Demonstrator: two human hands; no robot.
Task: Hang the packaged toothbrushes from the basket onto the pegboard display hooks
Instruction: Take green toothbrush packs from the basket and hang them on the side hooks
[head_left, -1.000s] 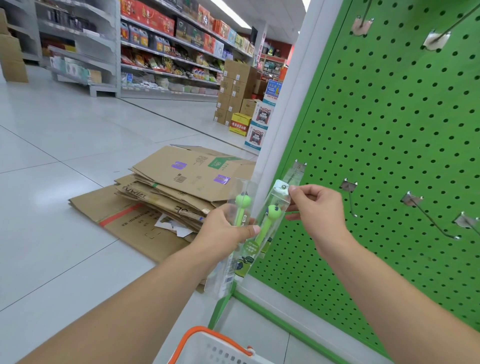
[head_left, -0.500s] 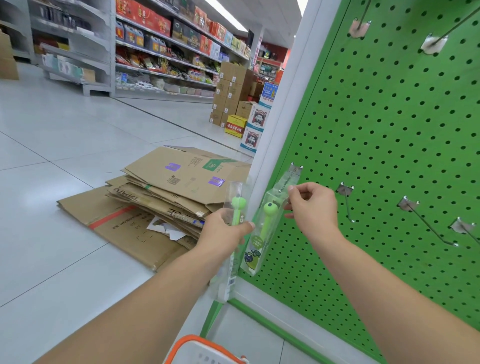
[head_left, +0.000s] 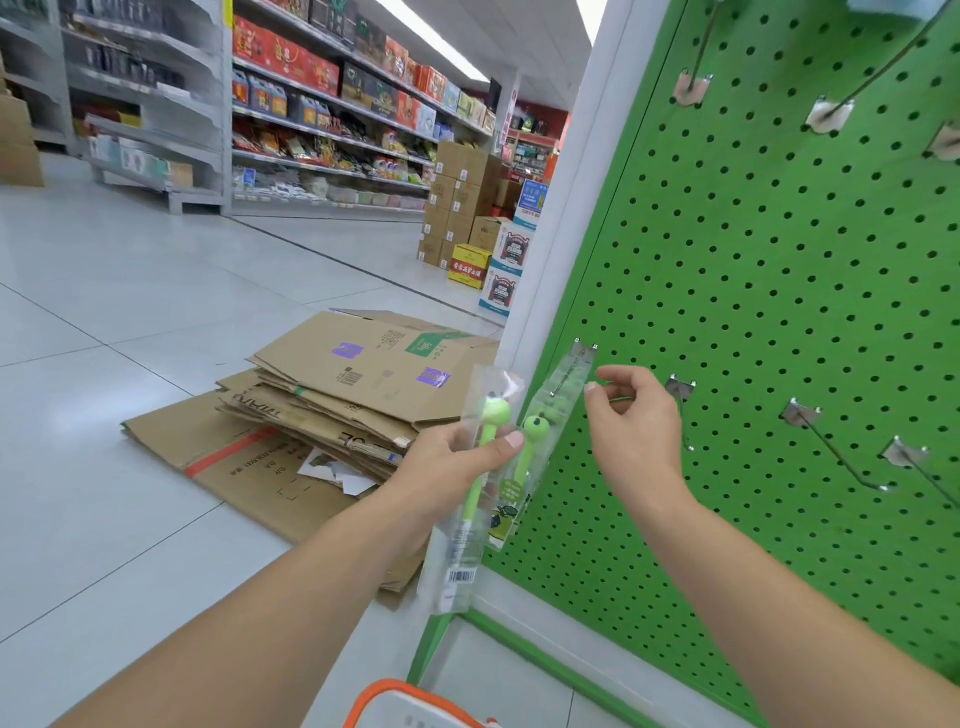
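Note:
Two clear packages with green frog-headed toothbrushes are at centre. My left hand (head_left: 447, 462) grips one packaged toothbrush (head_left: 457, 545) around its middle, its thumb reaching toward the other. The second packaged toothbrush (head_left: 540, 457) hangs by its top from the leftmost hook (head_left: 584, 353) of the green pegboard (head_left: 779, 260). My right hand (head_left: 634, 421) is just right of that package's top, fingers loosely curled and apart, holding nothing. The basket (head_left: 395, 701), white with an orange rim, shows only at the bottom edge.
Bare metal hooks (head_left: 831, 447) stick out of the pegboard to the right and above. Flattened cardboard boxes (head_left: 322, 405) lie stacked on the tiled floor at left. Stocked shelves (head_left: 322, 119) and stacked cartons (head_left: 457, 208) stand far back.
My right hand has let go of the second package's top and drawn slightly right. That package now hangs on the leftmost hook. My left hand has kept its grip.

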